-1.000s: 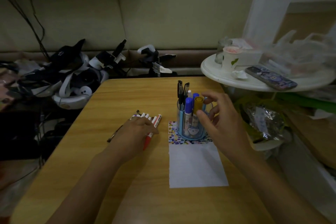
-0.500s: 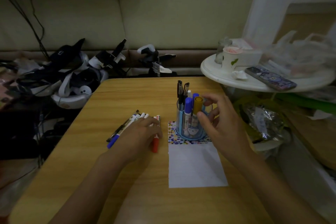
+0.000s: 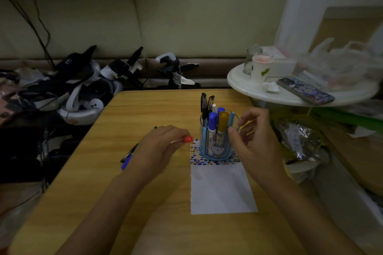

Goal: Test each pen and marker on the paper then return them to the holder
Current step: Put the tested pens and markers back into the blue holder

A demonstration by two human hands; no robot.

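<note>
A red marker (image 3: 186,139) is gripped in the left hand (image 3: 159,147); only its red end shows past the fingers, pointing toward the holder (image 3: 216,143), probably so it can be uncapped or carried to the paper (image 3: 221,188). The right hand (image 3: 250,136) is held just beside the holder's right wall, fingers loosely curled with thumb near the rim; nothing is seen gripped in it, and contact with the holder cannot be told. It is judged to be steadying the holder or reaching for a marker.

The holder is a clear blue cup standing upright on the paper's dotted top band, on the counter (image 3: 145,203). Blue (image 3: 212,122) and yellow-capped markers (image 3: 223,123) and black pens (image 3: 204,103) stand in it. The paper's lower part is seen blank. A blue pen (image 3: 126,161) lies on the counter, partly hidden under the left wrist.
</note>
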